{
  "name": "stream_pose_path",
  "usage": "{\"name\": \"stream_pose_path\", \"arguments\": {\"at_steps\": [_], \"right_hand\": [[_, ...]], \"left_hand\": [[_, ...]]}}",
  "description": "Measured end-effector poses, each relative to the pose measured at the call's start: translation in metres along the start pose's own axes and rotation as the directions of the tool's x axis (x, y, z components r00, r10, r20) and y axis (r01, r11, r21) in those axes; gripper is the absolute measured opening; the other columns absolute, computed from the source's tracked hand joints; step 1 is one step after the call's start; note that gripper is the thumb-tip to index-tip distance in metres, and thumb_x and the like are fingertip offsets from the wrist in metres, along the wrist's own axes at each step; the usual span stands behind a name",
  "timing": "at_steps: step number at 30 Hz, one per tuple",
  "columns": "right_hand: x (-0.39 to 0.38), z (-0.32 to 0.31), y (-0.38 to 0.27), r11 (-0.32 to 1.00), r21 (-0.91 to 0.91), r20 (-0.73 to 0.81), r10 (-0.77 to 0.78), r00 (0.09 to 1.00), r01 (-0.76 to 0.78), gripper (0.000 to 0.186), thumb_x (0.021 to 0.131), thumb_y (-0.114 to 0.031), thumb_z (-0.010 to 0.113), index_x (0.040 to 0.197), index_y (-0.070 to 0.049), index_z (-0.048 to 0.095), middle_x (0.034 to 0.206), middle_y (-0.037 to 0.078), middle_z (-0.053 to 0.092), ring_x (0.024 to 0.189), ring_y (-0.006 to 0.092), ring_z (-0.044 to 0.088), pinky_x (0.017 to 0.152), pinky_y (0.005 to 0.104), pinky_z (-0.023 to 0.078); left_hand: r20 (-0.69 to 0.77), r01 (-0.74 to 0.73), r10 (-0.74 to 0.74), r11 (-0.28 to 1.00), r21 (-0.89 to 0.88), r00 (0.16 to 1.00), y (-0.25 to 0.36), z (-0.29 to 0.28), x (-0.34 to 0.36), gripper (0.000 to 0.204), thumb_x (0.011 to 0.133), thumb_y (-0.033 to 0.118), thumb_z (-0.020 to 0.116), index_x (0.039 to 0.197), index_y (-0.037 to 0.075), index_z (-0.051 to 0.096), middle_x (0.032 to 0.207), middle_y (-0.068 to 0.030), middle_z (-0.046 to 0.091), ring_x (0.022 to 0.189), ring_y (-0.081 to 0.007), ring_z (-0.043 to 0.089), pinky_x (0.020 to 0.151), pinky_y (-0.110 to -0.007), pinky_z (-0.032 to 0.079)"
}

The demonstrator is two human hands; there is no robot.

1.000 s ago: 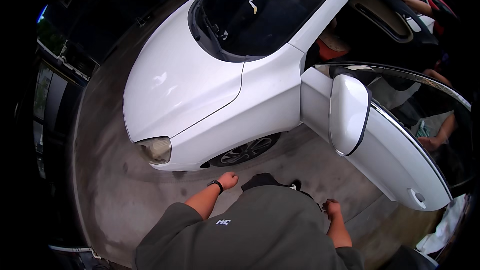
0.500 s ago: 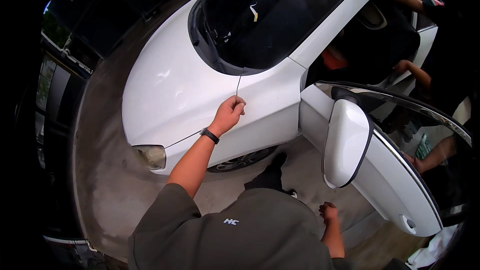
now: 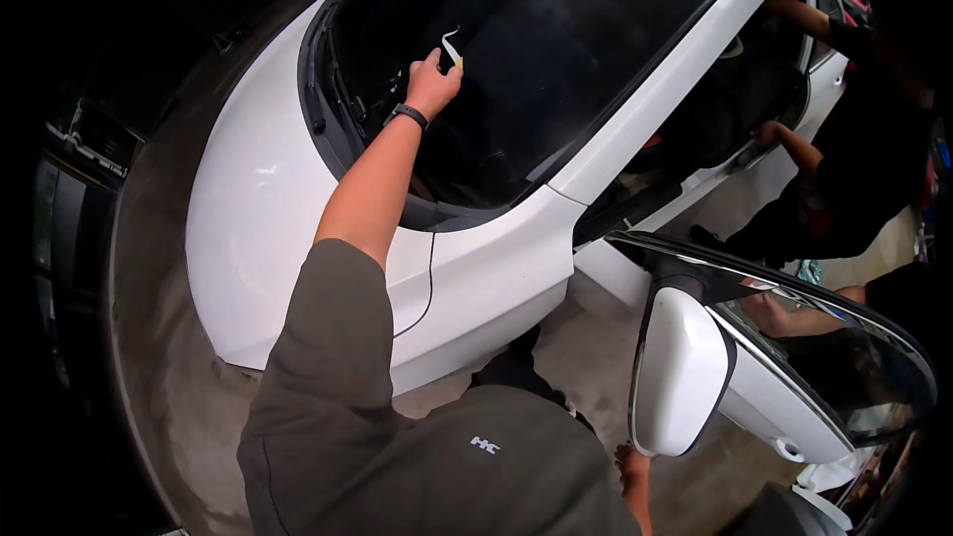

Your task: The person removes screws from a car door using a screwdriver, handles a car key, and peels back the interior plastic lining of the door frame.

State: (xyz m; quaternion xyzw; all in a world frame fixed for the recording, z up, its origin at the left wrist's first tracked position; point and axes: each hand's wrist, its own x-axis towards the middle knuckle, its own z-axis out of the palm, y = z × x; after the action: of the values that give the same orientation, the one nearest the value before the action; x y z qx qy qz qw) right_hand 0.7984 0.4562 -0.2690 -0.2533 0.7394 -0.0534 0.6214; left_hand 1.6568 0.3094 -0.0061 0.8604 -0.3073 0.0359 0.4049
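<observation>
My left hand [image 3: 433,85], wearing a dark wristband, is raised over the white car's dark windshield [image 3: 541,60]. Its index finger and thumb are apart beside a small curled white and yellow strip [image 3: 452,46]; whether they touch it is unclear. My right hand [image 3: 631,461] hangs low, partly hidden just below the white side mirror [image 3: 675,367], its visible fingers curled; what they hold, if anything, I cannot make out.
The open front door [image 3: 774,417] stands at my right. Beyond it a co-worker [image 3: 874,139] in black reaches into the car with both arms. Another arm [image 3: 814,320] shows at the door's glass. The white hood [image 3: 248,218] curves away on the left.
My left hand has risen from low beside the wheel, across the fender, up to the strip on the windshield. The view has shifted closer over the car. The co-worker's body shows more.
</observation>
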Motion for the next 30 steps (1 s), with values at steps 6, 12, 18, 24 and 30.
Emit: {"name": "stream_pose_path", "arguments": {"at_steps": [6, 12, 18, 24, 30], "right_hand": [[0.008, 0.020, -0.014, 1.000, 0.019, 0.130, 0.000, 0.992, -0.002, 0.029, 0.095, -0.034, 0.061, 0.119, -0.017, 0.056, 0.103, 0.003, 0.070, 0.088, 0.0160, 0.063, 0.069, 0.0315, 0.045], [0.024, -0.005, -0.049, 0.988, 0.148, 0.306, -0.004, 0.952, -0.044, 0.014, 0.096, -0.039, 0.056, 0.099, -0.026, 0.058, 0.082, -0.009, 0.055, 0.070, 0.0100, 0.047, 0.060, 0.0273, 0.032], [0.027, -0.015, -0.054, 0.982, 0.187, 0.312, -0.025, 0.950, -0.035, 0.019, 0.098, -0.038, 0.056, 0.105, -0.021, 0.062, 0.088, -0.003, 0.063, 0.071, 0.0115, 0.055, 0.057, 0.0259, 0.037], [0.034, -0.021, -0.036, 0.966, 0.245, 0.403, -0.026, 0.915, -0.081, 0.023, 0.099, -0.036, 0.056, 0.108, -0.018, 0.065, 0.090, 0.001, 0.068, 0.071, 0.0126, 0.060, 0.053, 0.0248, 0.041], [0.050, -0.011, -0.032, 0.995, 0.096, 0.439, -0.024, 0.898, -0.020, 0.015, 0.098, -0.036, 0.057, 0.098, -0.022, 0.062, 0.076, -0.006, 0.054, 0.063, 0.0119, 0.049, 0.049, 0.0243, 0.037]], "left_hand": [[-0.106, -0.207, 0.203, 0.978, -0.032, 0.974, 0.028, 0.019, -0.009, 0.034, 0.086, 0.022, 0.070, 0.116, 0.006, 0.071, 0.108, -0.0134, 0.064, 0.100, -0.0269, 0.064, 0.091, -0.037, 0.052], [-0.235, -0.325, 0.313, 0.946, -0.013, 0.920, 0.010, 0.013, 0.006, 0.026, 0.086, 0.020, 0.071, 0.106, 0.004, 0.074, 0.107, -0.0128, 0.065, 0.095, -0.0260, 0.065, 0.085, -0.035, 0.053], [-0.183, -0.341, 0.328, 0.939, -0.046, 0.927, -0.002, 0.008, 0.008, 0.019, 0.090, 0.018, 0.067, 0.100, 0.004, 0.075, 0.098, -0.0084, 0.066, 0.085, -0.0245, 0.067, 0.081, -0.034, 0.053], [-0.053, -0.178, 0.171, 0.921, -0.346, 0.984, 0.007, 0.002, -0.010, 0.017, 0.097, 0.017, 0.061, 0.103, 0.003, 0.070, 0.094, -0.0061, 0.071, 0.086, -0.0161, 0.068, 0.082, -0.030, 0.053], [0.070, -0.040, 0.087, 0.865, -0.501, 0.994, 0.003, -0.009, -0.024, 0.016, 0.102, 0.015, 0.049, 0.102, 0.004, 0.060, 0.084, -0.0023, 0.063, 0.076, -0.0125, 0.061, 0.073, -0.028, 0.052]]}}
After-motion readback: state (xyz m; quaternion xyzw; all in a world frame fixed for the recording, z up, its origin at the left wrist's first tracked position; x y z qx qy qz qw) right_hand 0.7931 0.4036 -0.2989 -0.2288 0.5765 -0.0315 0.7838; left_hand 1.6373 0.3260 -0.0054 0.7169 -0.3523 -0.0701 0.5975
